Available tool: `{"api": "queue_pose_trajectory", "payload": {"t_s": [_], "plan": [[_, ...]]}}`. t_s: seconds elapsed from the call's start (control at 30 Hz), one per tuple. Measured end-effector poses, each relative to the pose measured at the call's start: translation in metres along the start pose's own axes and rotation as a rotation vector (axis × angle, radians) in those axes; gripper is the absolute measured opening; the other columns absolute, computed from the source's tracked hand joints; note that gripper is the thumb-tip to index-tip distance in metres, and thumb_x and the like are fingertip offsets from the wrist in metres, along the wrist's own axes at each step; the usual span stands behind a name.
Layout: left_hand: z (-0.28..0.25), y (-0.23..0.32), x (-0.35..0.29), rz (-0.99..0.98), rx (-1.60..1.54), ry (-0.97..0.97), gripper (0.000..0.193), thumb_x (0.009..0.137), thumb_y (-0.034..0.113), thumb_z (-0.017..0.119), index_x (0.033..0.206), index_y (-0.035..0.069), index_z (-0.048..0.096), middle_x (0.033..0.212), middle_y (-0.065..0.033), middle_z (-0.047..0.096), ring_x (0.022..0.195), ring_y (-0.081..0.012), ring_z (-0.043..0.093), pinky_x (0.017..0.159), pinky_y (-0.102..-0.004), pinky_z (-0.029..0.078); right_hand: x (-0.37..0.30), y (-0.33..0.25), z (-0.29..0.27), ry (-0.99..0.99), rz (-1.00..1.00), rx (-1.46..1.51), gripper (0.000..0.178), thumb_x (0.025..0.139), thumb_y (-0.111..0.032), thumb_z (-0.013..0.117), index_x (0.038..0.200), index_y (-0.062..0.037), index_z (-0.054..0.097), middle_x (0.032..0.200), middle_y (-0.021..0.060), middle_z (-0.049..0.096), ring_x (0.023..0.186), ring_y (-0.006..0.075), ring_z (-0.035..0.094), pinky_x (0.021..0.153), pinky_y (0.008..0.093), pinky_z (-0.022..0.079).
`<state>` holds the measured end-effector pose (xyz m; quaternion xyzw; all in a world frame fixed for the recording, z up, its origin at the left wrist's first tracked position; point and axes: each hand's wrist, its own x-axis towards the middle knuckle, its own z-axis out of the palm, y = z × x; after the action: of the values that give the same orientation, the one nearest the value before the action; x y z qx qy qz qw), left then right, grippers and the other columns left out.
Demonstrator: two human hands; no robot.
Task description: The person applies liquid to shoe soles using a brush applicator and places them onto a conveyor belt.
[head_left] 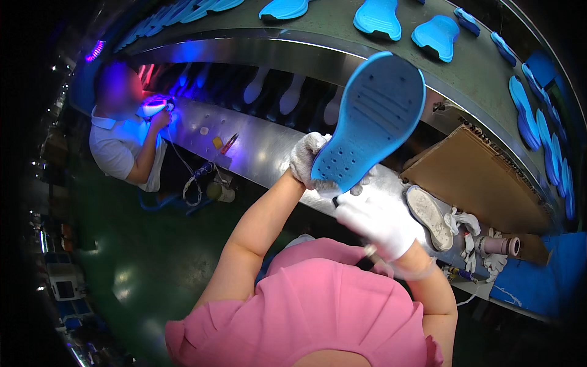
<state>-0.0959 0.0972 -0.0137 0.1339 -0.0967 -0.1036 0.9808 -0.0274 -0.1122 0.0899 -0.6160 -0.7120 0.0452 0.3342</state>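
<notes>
A blue shoe insole (pixel 361 131) is held up in front of me, its wide end pointing up and away. A dark blue patch with ridges covers that wide part, and small holes dot the lower part. My left hand (pixel 310 160), in a whitish glove, is closed around the insole's lower left edge. Close to its lower end is my right hand (pixel 379 223), in a white glove and smeared by motion. A small dark spot shows by its fingertips; whether it holds anything cannot be made out.
Blue insoles (pixel 437 35) lie along the curved belt (pixel 330 30) above the metal bench (pixel 244 144). At right are a cardboard sheet (pixel 483 177), a whitish sole (pixel 430 217), white cloth (pixel 466 221) and a pink cylinder (pixel 501 246). A co-worker (pixel 125 134) sits at left under purple light.
</notes>
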Motion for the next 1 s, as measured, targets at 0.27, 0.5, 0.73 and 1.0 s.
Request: {"api": "queue_pose_trajectory", "payload": {"t_s": [0.27,0.5,0.73,1.0], "plan": [[-0.019,0.037,-0.006,-0.061,0.206,0.121,0.071,0.062,0.012,0.060,0.127,-0.017,0.058,0.117,-0.0286,0.067,0.104,-0.0384,0.068,0.102,-0.0497,0.051,0.005,-0.006,0.005,-0.179,-0.067,-0.159,0.024,0.075,-0.005,0.079,0.097,-0.0102,0.072,0.096,0.0078,0.074,0.073,0.0250,0.067,0.068,0.0339,0.055],[-0.017,0.055,0.019,0.022,1.053,0.149,0.051,0.067,0.009,0.070,0.113,-0.012,0.071,0.117,-0.0221,0.071,0.100,-0.0267,0.069,0.097,-0.0345,0.052,-0.013,-0.001,0.002,-0.042,0.037,-0.137,0.030,0.070,-0.003,0.075,0.099,-0.0101,0.070,0.103,0.0089,0.072,0.079,0.0256,0.067,0.071,0.0351,0.054],[0.021,0.056,0.022,-0.093,1.056,0.370,0.035,0.084,0.013,0.071,0.114,-0.006,0.073,0.113,-0.0161,0.074,0.098,-0.0213,0.069,0.094,-0.0311,0.052,-0.016,0.006,-0.008,0.038,0.122,-0.121,0.019,0.079,-0.010,0.075,0.098,-0.0115,0.071,0.097,0.0105,0.072,0.089,0.0315,0.070,0.077,0.0365,0.055],[0.041,0.069,0.027,-0.252,0.982,0.282,0.035,0.085,0.017,0.077,0.119,0.008,0.072,0.122,-0.0135,0.070,0.119,-0.0241,0.065,0.108,-0.0332,0.046,-0.025,0.005,-0.023,0.106,0.140,-0.198,0.020,0.078,-0.008,0.076,0.097,-0.0120,0.074,0.092,0.0080,0.073,0.079,0.0253,0.070,0.069,0.0345,0.055]]}}
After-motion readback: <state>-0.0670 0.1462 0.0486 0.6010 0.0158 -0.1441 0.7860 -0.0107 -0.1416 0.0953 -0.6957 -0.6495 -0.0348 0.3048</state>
